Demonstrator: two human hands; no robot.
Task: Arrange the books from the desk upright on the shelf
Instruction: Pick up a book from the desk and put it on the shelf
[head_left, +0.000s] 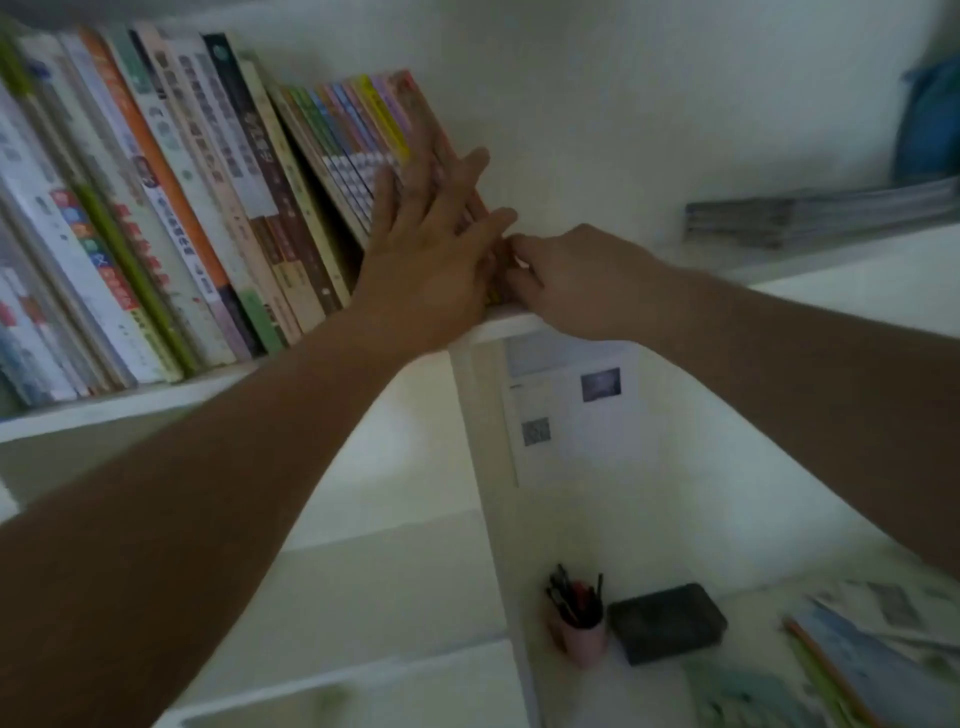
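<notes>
Leaning books (218, 197), white shelf (519, 325), wall (623, 104).

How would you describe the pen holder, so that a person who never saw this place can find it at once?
Look below the white shelf of books, down at the desk surface. Next to a flat black case stands the pen holder, on the case's left. It is the only small pink cup there, with dark pens sticking up from it.

A white shelf (498, 325) carries a leaning row of books (208, 208), with flat magazines (815, 213) well apart.
</notes>
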